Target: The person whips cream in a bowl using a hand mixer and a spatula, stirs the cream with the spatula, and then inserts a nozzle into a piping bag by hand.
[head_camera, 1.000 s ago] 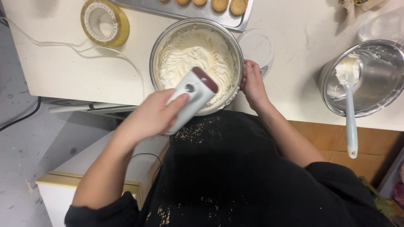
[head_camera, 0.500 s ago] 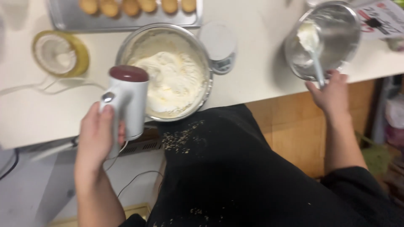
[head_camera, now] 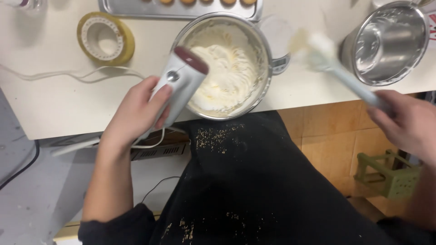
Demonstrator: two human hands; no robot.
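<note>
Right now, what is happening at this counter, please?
A person in a black apron stands at a white counter. The left hand holds a white hand mixer over a steel bowl of pale whipped cream. The right hand holds a spatula with cream on its blade, blurred, in the air between that bowl and an empty steel bowl on the right. A yellow round tin and a tray of small cakes sit behind.

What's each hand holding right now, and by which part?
The left hand grips the white hand mixer around its body. The right hand holds the spatula by its handle end.
</note>
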